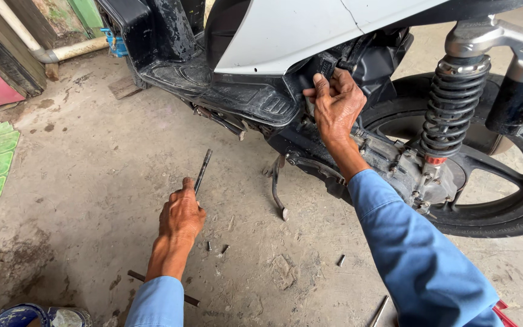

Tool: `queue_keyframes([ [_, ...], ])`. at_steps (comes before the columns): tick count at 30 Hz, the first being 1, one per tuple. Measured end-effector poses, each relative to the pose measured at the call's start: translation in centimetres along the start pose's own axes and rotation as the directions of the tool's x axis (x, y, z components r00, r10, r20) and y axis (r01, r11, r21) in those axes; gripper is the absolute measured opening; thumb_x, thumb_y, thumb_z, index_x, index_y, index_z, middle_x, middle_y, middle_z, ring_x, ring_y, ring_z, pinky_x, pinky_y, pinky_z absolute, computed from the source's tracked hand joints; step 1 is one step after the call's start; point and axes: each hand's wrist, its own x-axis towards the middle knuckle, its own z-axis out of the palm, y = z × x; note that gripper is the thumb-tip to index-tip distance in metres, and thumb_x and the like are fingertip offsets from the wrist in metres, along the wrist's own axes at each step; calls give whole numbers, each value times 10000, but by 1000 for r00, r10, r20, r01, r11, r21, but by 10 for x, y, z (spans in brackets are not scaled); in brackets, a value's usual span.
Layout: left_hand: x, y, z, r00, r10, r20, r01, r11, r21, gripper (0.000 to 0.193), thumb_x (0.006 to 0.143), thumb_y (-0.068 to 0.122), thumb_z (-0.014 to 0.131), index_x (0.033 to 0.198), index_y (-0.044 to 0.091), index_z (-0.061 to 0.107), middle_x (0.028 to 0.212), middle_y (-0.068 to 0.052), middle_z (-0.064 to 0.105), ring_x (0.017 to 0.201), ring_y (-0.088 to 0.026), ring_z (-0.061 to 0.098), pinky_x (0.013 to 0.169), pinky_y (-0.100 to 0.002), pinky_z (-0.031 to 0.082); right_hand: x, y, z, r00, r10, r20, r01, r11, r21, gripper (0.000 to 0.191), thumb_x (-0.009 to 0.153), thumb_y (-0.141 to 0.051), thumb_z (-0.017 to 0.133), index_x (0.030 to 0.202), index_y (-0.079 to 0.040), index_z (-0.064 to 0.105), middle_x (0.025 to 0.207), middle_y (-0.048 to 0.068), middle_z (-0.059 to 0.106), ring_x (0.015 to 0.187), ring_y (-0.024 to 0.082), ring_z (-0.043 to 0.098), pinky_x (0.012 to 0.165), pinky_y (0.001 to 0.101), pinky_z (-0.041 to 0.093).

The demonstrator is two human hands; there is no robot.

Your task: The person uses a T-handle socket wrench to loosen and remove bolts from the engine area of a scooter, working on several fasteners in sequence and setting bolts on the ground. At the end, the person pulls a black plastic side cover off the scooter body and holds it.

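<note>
The left hand [180,215] closes around the lower end of a slim dark rod [202,171], whose long axis tilts up and slightly right, toward the scooter. The rod sits above the concrete floor [92,181]. The right hand [336,104] pinches a black part [325,65] under the white side panel [286,33].

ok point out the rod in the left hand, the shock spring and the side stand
rod [203,170], head view, middle of the dark shaft above the left hand
shock spring [452,109], head view, centre of the black coils
side stand [275,184], head view, mid-length of the bent leg
</note>
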Motion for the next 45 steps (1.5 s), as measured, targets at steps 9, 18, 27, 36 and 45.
queue_keyframes([
  [9, 0, 0, 0, 999, -31, 24, 31, 999, 16, 551, 876, 84, 761, 1349, 50, 481, 1174, -154, 718, 1089, -342, 718, 913, -434, 618, 1, 3, 6, 997, -65, -44, 67, 996, 56, 230, 1015, -107, 716, 1114, 96, 674, 819, 87, 753, 734, 144, 792, 582, 262, 626],
  [18, -2, 1, -2, 999, -19, 44, 18, 1000, 25, 634, 886, 105, 761, 1428, 46, 438, 1186, -174, 713, 1094, -347, 716, 918, -421, 625, 13, -1, -2, 997, -58, 48, 62, 994, -91, 209, 1005, -76, 716, 930, 61, 578, 723, 108, 675, 697, 157, 803, 494, 259, 584],
  [27, 11, -14, 14, 1000, 18, -23, -18, 999, -29, 655, 838, 101, 766, 1410, 66, 448, 1163, -152, 722, 1054, -373, 714, 888, -474, 607, -5, -17, -16, 993, -83, 89, 88, 994, -59, 289, 1038, -109, 715, 912, 64, 520, 705, 88, 665, 699, 163, 801, 504, 286, 576],
  [36, 15, -22, 18, 999, 17, -31, -17, 1000, 1, 627, 841, 121, 755, 1388, 66, 454, 1141, -189, 727, 1059, -407, 708, 899, -489, 592, -7, -37, -41, 981, -49, 186, 105, 946, -305, 338, 939, -189, 804, 821, 17, 564, 631, 133, 695, 595, 178, 750, 515, 327, 554],
  [45, 13, -19, 14, 1000, 13, -21, -12, 999, 30, 528, 843, 127, 760, 1293, 66, 489, 1111, -178, 735, 1068, -397, 703, 891, -484, 597, -11, -40, -70, 988, -135, 76, 128, 987, 92, 238, 949, -148, 735, 1109, -9, 629, 868, 14, 696, 657, 77, 675, 529, 238, 574],
])
